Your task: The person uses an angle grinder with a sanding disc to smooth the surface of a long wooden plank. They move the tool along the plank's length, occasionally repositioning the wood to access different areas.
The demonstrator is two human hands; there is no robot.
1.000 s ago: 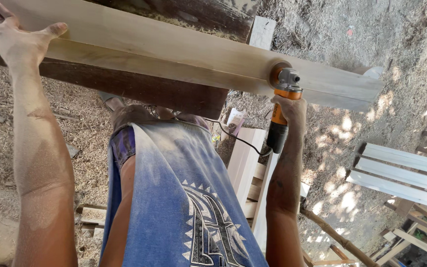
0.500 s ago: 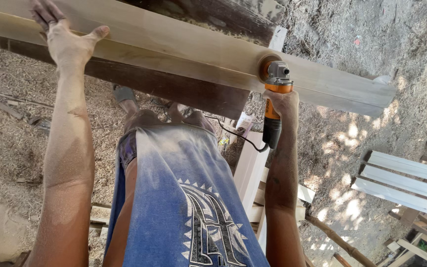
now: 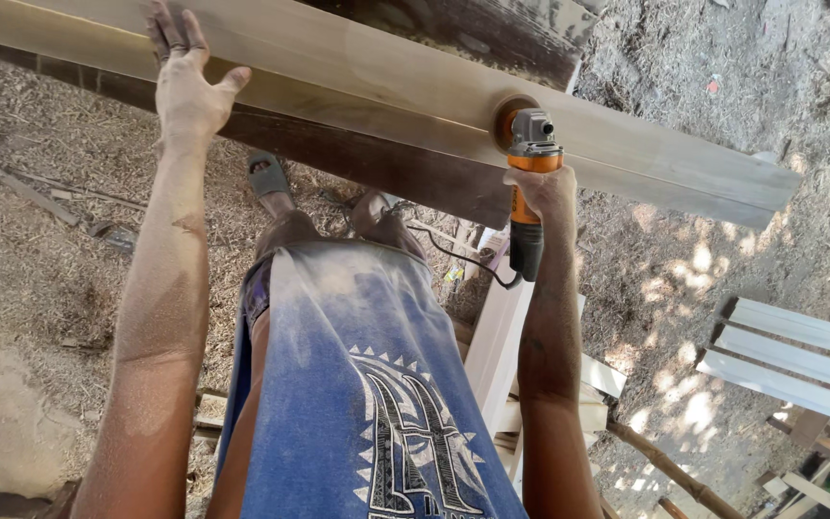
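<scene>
A long pale wooden plank [image 3: 357, 77] runs across the top of the view, resting on a dark beam [image 3: 377, 163]. My left hand [image 3: 187, 88] lies flat on the plank near its left part, fingers spread. My right hand [image 3: 542, 192] grips the orange and black body of an angle grinder [image 3: 525, 163]. Its round sanding disc [image 3: 509, 115] presses against the plank's face to the right of the middle. A black cord [image 3: 463, 259] trails down from the tool.
Sawdust and wood shavings cover the ground [image 3: 40, 240]. Pale boards [image 3: 501, 336] are stacked below my right arm. A white slatted frame [image 3: 799, 360] lies at the right. My feet in sandals [image 3: 266, 178] stand under the beam.
The grinder has slid left along the plank. My left hand has also shifted along the plank, still flat on it. The view has tilted.
</scene>
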